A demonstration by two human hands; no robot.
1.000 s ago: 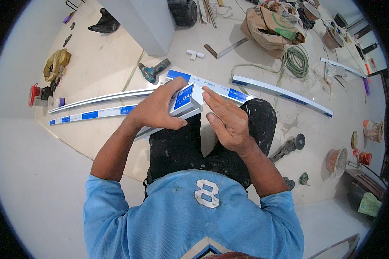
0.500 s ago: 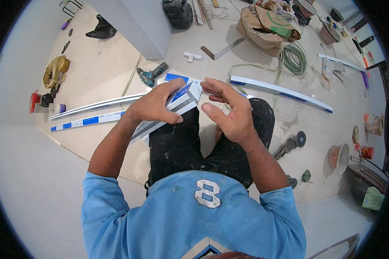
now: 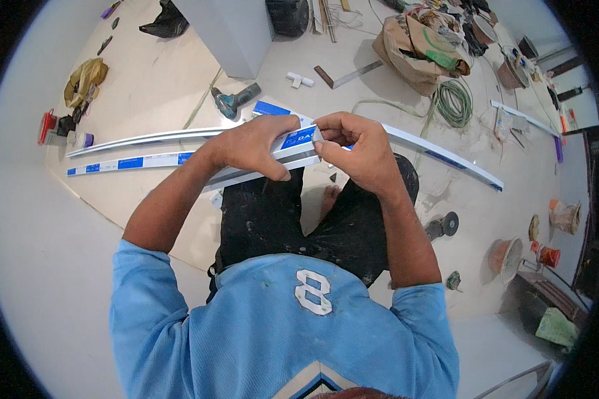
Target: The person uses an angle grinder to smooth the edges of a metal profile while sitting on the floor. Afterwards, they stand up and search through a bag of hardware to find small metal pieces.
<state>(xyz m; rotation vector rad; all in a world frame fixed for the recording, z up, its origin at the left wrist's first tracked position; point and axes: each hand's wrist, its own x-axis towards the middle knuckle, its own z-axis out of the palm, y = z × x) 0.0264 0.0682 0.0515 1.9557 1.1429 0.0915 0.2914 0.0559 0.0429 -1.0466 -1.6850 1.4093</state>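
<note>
A white metal profile with blue labelling (image 3: 298, 138) lies slanted above my thighs, clasped in my left hand (image 3: 253, 146), whose thumb runs along its lower side. At the profile's right end, my right hand (image 3: 353, 149) pinches the corner between thumb and curled fingers. Just beyond my hands, more long labelled strips (image 3: 130, 164) stretch across the floor to the left, and another long channel (image 3: 446, 156) angles away to the right. A teal cordless power tool (image 3: 227, 103) lies above my left hand.
A pillar (image 3: 226, 33) rises ahead. A metal square (image 3: 353, 75), a white T-fitting (image 3: 298, 80), a paper sack (image 3: 412, 53) and a coiled green hose (image 3: 454, 106) lie on the floor. An angle grinder (image 3: 442, 226) and buckets (image 3: 504, 258) are at the right.
My right hand has moved from beside the profile's end onto it, its fingers now curled around the corner. The held profile has turned slightly flatter. A bare foot now shows between my legs.
</note>
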